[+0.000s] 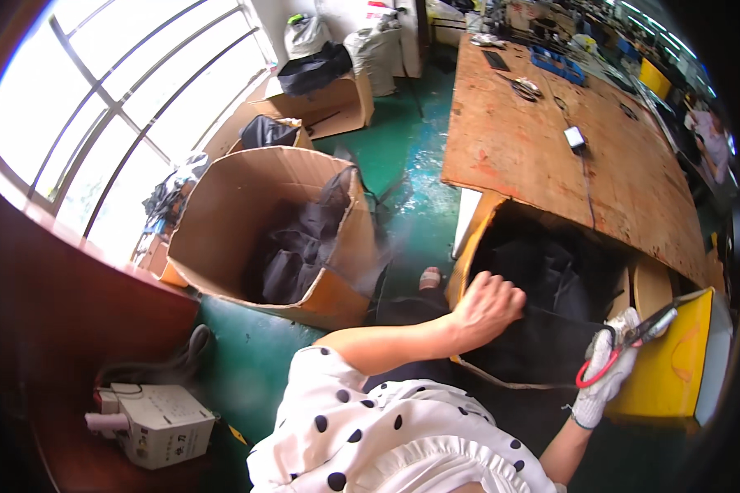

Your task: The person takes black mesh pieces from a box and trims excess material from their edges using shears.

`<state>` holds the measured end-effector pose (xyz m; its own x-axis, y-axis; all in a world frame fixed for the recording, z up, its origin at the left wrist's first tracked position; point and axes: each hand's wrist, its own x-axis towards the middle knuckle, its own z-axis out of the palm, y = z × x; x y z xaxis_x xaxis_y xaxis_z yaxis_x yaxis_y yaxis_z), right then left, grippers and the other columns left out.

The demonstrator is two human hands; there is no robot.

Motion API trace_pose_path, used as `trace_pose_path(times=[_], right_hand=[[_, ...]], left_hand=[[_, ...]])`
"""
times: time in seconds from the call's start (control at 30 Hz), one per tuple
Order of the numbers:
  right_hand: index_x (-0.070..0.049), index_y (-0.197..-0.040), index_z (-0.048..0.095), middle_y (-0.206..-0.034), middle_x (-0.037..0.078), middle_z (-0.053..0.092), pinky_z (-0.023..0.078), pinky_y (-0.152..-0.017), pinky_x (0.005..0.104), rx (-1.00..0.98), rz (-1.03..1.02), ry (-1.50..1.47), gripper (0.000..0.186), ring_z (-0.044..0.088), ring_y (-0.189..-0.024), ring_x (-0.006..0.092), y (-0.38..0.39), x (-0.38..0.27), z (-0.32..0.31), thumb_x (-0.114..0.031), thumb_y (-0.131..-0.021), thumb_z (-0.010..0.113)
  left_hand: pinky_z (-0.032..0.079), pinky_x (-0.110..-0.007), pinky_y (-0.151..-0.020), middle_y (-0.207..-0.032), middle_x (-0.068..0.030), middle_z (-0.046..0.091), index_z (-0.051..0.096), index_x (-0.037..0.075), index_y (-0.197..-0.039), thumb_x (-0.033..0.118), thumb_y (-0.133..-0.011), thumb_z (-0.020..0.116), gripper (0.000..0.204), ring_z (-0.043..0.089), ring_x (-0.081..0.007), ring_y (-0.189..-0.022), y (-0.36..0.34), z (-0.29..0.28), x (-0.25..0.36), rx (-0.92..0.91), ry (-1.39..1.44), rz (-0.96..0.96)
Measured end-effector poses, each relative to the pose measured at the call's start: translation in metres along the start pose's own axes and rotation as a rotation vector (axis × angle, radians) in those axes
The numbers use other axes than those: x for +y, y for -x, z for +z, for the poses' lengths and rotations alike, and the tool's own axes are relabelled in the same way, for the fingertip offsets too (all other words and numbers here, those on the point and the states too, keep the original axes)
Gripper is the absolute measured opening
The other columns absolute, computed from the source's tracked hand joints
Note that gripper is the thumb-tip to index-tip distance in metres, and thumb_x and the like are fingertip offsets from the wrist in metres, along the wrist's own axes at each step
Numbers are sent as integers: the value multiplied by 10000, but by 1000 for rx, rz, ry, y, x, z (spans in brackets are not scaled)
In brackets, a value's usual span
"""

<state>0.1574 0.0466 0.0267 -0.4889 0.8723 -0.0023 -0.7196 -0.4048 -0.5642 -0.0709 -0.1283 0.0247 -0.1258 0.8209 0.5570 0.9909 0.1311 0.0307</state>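
Observation:
My bare left hand (492,307) is closed, its curled fingers at the upper edge of a black cloth (551,337). The cloth stretches from there toward my right hand (607,370), which wears a white knitted glove. In that gloved hand is a pair of scissors (594,375) with red handles, dark blades pointing up and to the right. Behind the cloth, more black fabric (543,263) fills a cardboard box (470,255) under the table edge. The fingertips of my left hand are partly hidden.
A wooden table (526,140) stands ahead right, with a white adapter (575,138) and a blue tray (557,64). A large carton (214,214) of black fabric is at the left. A yellow panel (670,361) is beside my right hand; a white box (168,427) lies lower left.

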Motion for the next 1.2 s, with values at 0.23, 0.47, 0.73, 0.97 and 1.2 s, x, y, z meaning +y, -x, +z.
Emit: trace_pose_path(times=[0.23, 0.47, 0.73, 0.97, 1.2], right_hand=[[-25, -860, 472, -733, 35, 463, 397, -594, 232, 21, 99, -280, 26, 488, -665, 119, -11, -3, 39, -14, -874, 453], [48, -1212, 446, -933, 73, 557, 465, -757, 241, -249, 76, -282, 345, 568, -828, 129, 0, -4, 12, -117, -914, 498], [-79, -907, 449, -691, -14, 410, 326, -453, 214, 133, 50, -8, 145, 383, -529, 80, 1, -24, 35, -213, -925, 503], [-77, -1097, 449, -702, -9, 431, 383, -451, 216, 66, -110, 422, 293, 448, -498, 85, -10, -10, 14, 0, -822, 515], [-64, -1130, 448, -788, 1, 463, 399, -497, 205, -31, -46, 26, 286, 477, -584, 82, -30, 1, -2, -22, -853, 507]], left_hand=[[518, -364, -689, -1249, -177, 506, 321, 145, -1376, 378, -780, 657, 723, 640, -305, -823, 58, -64, 5, -867, 589, 5], [484, -378, -785, -1102, -143, 566, 572, 21, -1047, 161, -743, 692, 356, 569, -320, -963, -12, -17, -2, -122, 711, -31], [485, -274, -699, -784, -75, 656, 641, -7, -984, 255, -826, 663, 307, 614, -150, -738, -5, 39, -9, -679, 1190, -252], [384, -199, -649, -827, -35, 580, 594, 24, -838, 268, -795, 684, 264, 509, -94, -691, -19, 33, -42, -824, 2060, -404], [400, -381, -976, -1325, -288, 393, 491, -11, -1022, 252, -834, 562, 331, 488, -375, -1160, -13, 38, -28, -916, 2367, -597]])
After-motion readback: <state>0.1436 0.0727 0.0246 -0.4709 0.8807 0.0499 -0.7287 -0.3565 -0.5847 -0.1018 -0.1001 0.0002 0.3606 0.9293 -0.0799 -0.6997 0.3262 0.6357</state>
